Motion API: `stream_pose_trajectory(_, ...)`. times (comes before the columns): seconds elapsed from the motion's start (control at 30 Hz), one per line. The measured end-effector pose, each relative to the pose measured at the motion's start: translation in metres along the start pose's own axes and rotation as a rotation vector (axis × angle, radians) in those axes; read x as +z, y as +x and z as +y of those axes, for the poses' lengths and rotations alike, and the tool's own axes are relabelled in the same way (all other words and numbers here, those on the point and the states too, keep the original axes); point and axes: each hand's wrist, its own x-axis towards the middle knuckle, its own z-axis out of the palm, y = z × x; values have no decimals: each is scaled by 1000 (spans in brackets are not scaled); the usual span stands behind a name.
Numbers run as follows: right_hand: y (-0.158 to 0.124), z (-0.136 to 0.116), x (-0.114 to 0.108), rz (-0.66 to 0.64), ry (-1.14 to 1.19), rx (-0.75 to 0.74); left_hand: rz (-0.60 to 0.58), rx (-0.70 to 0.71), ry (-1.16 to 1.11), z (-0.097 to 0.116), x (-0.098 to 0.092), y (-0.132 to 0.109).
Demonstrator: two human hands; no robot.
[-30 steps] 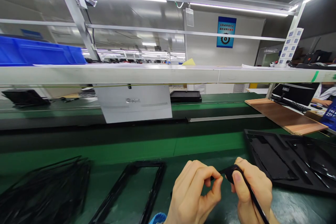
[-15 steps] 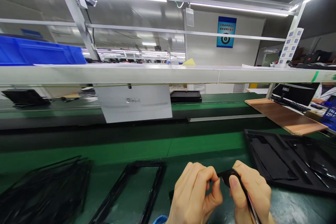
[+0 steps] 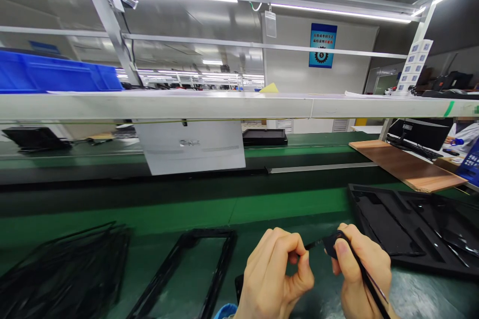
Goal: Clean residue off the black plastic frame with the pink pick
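1. Above the table [image 3: 269, 222], the left hand [image 3: 273, 274] pinches a thin dark strip [image 3: 315, 243]; the right hand [image 3: 364, 269] grips a black piece [image 3: 331, 245], fingers closed.
2. They've parted slightly, baring more strip: seemingly being drawn out.
3. Leftward lies a black frame [image 3: 213, 233].

A blue poster [image 3: 318, 63] on the back wall [image 3: 288, 60] has two lines of Chinese writing. The red end of the second line looks like 不能有. Below is a dark gear picture [image 3: 322, 55]. White labels [image 3: 413, 67] at right show little square codes, too small to read. The white panel [image 3: 194, 160] has blurry print.
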Motion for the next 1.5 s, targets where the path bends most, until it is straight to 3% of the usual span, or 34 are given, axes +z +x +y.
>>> stream_pose_trajectory(0.17, 6, -10, 2, 39, 69, 156, 49, -54, -51, 2, -6, 6)
stream_pose_trajectory(0.27, 8, -13, 4, 34, 70, 169, 74, -90, -101, 6, -5, 7)
stream_pose_trajectory(0.67, 0, 0, 0, 14, -59, -61, 71, 77, -63, 5, 0, 2)
stream_pose_trajectory(1.0, 1, -3, 6, 23, -47, -225, 7, 39, 15, 4, 2, 0)
stream_pose_trajectory(1.17, -2, -3, 9, 9, -35, -120, -40, 22, 2, -1, 3, -2)
stream_pose_trajectory(1.4, -1, -2, 6, 14, 15, -29, -9, -29, -11, -2, 6, -4)
stream_pose_trajectory(1.5, 2, -6, 4, 39, 72, 95, 3, -35, -36, -2, 3, -1)
